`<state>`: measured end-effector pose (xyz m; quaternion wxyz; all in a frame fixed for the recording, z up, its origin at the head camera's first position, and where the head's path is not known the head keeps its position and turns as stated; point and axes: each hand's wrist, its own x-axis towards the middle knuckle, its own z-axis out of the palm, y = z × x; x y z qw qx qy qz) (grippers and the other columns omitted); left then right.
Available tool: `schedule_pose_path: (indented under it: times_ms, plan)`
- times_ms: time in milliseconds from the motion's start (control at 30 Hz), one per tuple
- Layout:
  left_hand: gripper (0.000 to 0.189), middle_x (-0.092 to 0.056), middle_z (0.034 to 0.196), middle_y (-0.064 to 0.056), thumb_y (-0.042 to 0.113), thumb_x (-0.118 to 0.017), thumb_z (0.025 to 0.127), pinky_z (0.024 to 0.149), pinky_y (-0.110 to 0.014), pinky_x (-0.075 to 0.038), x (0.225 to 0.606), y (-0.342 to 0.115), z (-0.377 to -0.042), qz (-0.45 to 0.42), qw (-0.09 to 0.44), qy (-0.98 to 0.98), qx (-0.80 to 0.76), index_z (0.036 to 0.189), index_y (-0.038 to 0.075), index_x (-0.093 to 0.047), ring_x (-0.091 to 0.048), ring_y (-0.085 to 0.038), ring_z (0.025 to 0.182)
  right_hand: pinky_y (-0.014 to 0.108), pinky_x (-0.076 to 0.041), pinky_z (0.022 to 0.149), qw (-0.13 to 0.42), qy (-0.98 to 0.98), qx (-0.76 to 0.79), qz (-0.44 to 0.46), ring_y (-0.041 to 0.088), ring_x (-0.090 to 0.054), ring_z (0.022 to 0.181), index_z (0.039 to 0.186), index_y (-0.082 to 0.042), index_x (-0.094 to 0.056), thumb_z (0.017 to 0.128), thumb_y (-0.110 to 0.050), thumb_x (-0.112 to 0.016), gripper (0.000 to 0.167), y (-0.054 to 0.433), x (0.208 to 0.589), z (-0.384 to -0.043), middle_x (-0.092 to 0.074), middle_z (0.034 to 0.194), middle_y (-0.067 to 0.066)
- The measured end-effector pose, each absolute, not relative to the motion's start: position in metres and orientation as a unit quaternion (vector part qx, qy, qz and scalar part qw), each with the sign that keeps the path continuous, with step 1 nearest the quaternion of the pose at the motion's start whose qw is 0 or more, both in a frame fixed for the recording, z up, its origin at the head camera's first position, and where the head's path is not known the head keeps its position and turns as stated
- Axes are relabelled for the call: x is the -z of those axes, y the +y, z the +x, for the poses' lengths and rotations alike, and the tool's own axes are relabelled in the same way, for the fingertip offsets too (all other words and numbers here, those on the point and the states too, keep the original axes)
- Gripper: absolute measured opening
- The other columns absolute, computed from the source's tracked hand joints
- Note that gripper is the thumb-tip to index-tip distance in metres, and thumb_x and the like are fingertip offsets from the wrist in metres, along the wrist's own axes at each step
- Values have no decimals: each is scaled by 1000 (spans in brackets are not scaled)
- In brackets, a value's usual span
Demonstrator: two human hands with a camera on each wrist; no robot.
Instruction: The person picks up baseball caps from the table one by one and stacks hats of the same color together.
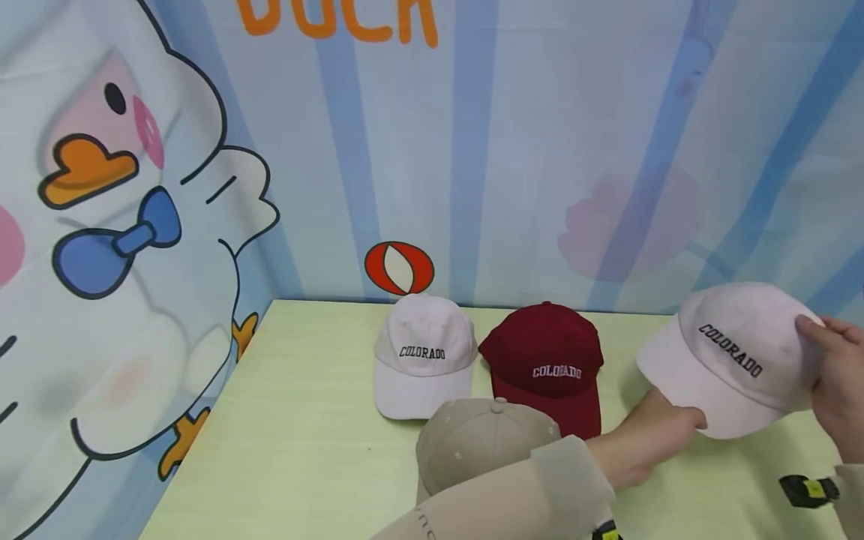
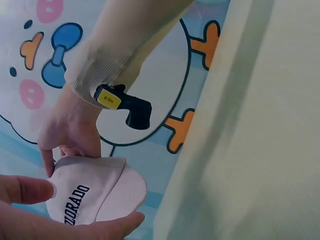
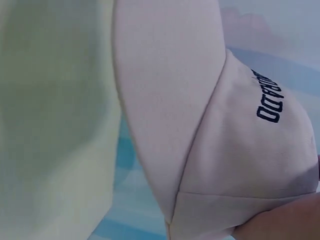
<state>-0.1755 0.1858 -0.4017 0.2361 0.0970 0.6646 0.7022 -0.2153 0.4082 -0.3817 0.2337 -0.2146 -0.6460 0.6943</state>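
Both hands hold a pale pink baseball cap (image 1: 749,352) up over the right of the table, its black COLORADO lettering tilted. At the back of its crown, my right hand (image 1: 837,375) grips it, thumb outside. My left hand (image 1: 648,442) is at the brim, thumb along its edge and fingers partly hidden under it. The left wrist view shows the thumb (image 2: 32,190) and a finger framing the cap. From the right wrist, the brim (image 3: 165,90) looms large, with part of the hand (image 3: 285,220) low at the right.
On the pale table (image 1: 290,420) sit another pale pink COLORADO cap (image 1: 421,352), a dark red one (image 1: 543,345) beside it, and a beige cap (image 1: 486,442) in front, partly covered by my left sleeve (image 1: 513,487). A cartoon-printed cloth (image 1: 418,150) hangs behind.
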Motion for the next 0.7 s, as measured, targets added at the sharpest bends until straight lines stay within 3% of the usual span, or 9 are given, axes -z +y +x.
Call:
schedule_pose_path:
  times_ms: [67,267,533,700]
  plan:
    - [46,-57,118,25,1,-60,86,96,-22,-43,397,177,-172,107,228,658,-710,122,28,-56,-49,7,107,11,-39,67,237,-639,-709,-181,1,-47,95,114,-26,-57,103,-21,-65,14,403,377,-215,-44,114,-15]
    - [44,-61,115,23,-1,-58,85,93,-21,-41,387,144,-167,133,208,640,-727,120,24,-61,-48,8,105,14,-41,62,212,-644,-725,-123,6,-47,99,122,-26,-55,101,-17,-67,26,379,357,-216,-43,118,-14]
    - [53,-67,124,17,5,-60,90,106,-38,-44,380,99,-167,92,219,638,-733,134,35,-54,-54,-3,118,14,-48,64,157,-677,-714,-87,8,-52,96,130,-27,-53,96,-22,-74,40,340,329,-220,-44,119,-15]
    - [52,-66,134,6,10,-60,96,114,-49,-46,379,68,-167,71,239,612,-751,144,27,-47,-57,-14,130,14,-53,70,126,-672,-728,-46,6,-62,95,129,-20,-54,92,-18,-79,45,314,315,-228,-59,116,-16]
